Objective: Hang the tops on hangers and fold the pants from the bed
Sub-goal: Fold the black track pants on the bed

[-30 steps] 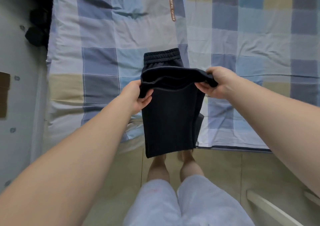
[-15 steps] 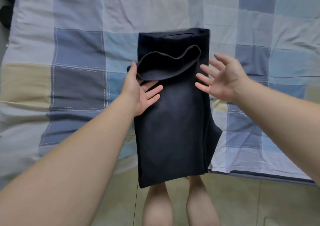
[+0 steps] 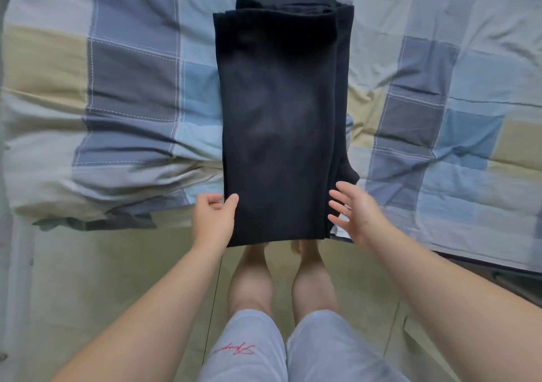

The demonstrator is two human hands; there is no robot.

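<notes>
Left hand (image 3: pixel 215 220) pinched the pants (image 3: pixel 278 117) hem, right hand (image 3: pixel 357 220) spread open alongside, empty; likely needed a matching pinch first.

One wide-angle head-worn view looks steeply down from close above onto the folded dark navy pants (image 3: pixel 278 117) at the near edge of the checked patchwork bed (image 3: pixel 132 73), with the beige tiled floor (image 3: pixel 117 279) below.
</notes>
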